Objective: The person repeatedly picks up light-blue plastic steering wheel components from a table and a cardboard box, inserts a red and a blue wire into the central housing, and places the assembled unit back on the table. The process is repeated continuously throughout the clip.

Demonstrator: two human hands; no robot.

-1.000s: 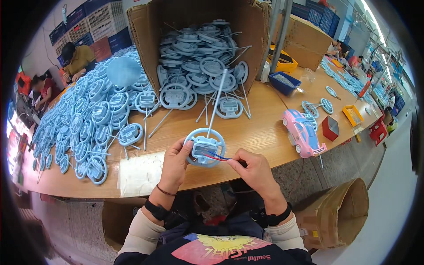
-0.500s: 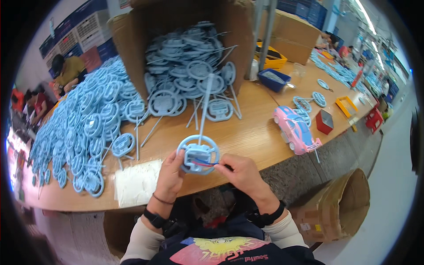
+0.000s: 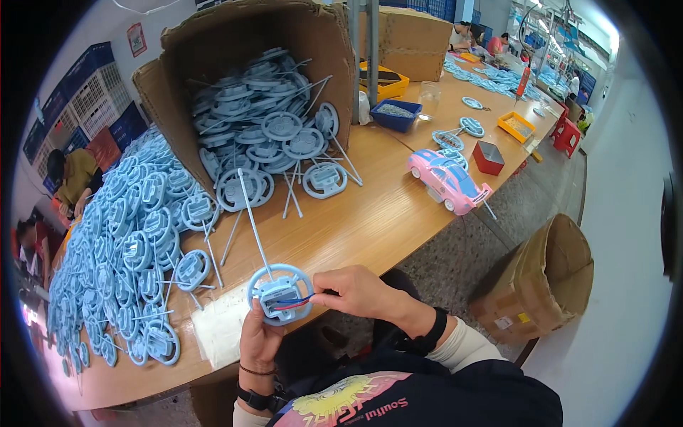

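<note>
Wheel (image 3: 269, 290) sits at one o'clock from the left fingers (image 3: 255, 313), clasped on its rim; at three o'clock, right fingers (image 3: 327, 280) tightly pinch wires (image 3: 294, 302).

A toy factory workshop shows in the heaped blue steering wheels (image 3: 136, 250), long bench (image 3: 377, 203), stacked crates (image 3: 75, 99) and other workers (image 3: 80, 174).

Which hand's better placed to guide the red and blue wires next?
Likely the right: the right hand pinches the wires at the wheel's right edge, while the left hand is occupied holding the light-blue wheel.
</note>
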